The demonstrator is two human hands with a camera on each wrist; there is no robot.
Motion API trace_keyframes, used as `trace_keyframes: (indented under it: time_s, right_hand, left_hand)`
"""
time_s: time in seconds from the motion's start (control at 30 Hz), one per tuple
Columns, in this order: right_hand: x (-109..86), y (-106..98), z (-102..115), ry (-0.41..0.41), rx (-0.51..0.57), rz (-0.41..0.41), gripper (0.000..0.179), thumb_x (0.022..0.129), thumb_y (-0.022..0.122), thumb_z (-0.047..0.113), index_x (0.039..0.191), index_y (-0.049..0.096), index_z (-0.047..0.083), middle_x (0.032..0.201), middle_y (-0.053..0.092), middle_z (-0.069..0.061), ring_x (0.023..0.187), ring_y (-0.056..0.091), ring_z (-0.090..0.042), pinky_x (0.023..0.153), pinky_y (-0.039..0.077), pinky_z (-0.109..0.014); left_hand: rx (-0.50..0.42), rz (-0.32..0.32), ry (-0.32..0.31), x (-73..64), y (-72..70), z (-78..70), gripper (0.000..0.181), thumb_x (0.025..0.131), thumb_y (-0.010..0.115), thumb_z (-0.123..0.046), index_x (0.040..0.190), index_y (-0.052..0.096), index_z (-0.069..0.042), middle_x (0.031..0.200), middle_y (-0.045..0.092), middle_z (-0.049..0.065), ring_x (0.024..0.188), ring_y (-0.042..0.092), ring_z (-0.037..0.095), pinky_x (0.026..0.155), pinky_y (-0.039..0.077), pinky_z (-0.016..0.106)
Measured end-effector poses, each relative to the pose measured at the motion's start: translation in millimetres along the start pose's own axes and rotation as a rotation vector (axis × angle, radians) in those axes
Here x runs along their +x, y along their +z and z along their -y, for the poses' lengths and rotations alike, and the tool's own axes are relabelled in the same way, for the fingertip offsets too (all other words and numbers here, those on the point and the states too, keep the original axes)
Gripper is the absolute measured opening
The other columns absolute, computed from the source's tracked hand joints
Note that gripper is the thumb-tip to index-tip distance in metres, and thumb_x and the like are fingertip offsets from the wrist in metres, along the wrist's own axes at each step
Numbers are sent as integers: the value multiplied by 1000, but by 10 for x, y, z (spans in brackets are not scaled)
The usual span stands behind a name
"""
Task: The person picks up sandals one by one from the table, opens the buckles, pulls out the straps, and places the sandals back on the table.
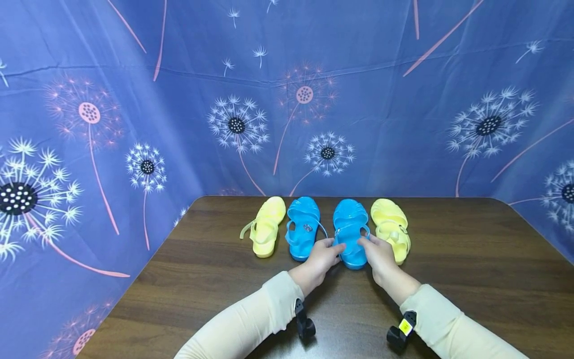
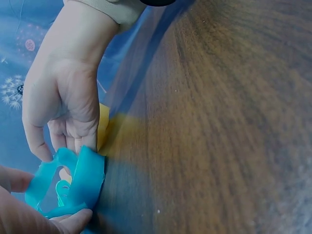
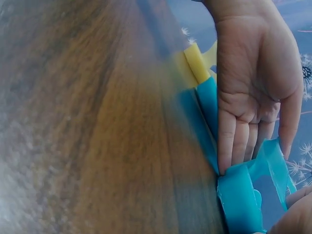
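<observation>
blue sandal (image 1: 351, 233), toe toward 12 o'clock, has left hand (image 1: 322, 260) and right hand (image 1: 381, 255) fingers clamped at its 8 and 4, likely to keep it straight.

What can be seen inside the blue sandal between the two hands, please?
Inside the blue sandal, its insole shows, with the left hand and right hand holding the sandal's sides. The toe cover hides the front; whether anything lies there cannot be seen.
</observation>
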State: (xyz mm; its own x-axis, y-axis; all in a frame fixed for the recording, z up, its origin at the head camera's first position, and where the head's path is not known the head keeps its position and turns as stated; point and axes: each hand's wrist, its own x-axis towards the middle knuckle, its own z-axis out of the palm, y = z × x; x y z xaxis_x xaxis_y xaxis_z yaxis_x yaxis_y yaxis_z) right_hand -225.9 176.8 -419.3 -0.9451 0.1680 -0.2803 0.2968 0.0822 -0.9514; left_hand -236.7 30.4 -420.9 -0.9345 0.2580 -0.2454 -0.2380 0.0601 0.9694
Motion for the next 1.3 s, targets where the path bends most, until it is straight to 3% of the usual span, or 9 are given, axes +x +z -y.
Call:
trace_keyframes:
  time_s: [0.7, 1.3]
  right_hand:
    - [-39, -43, 12, 37, 38, 57, 68, 99, 44, 22, 152, 11, -4, 161, 11, -21, 147, 13, -38, 119, 18, -52]
    - [-105, -49, 6, 36, 70, 86, 66, 98, 44, 19, 152, 13, -4, 161, 12, -16, 148, 12, -34, 119, 18, -50]
  left_hand:
    - [53, -30, -5, -28, 9, 18, 57, 97, 58, -21, 141, 39, 10, 142, 47, 25, 128, 52, 32, 103, 47, 43]
    - [101, -42, -32, -130, -7, -7, 56, 97, 59, -23, 140, 42, 8, 139, 50, 23, 121, 58, 30, 101, 48, 43]
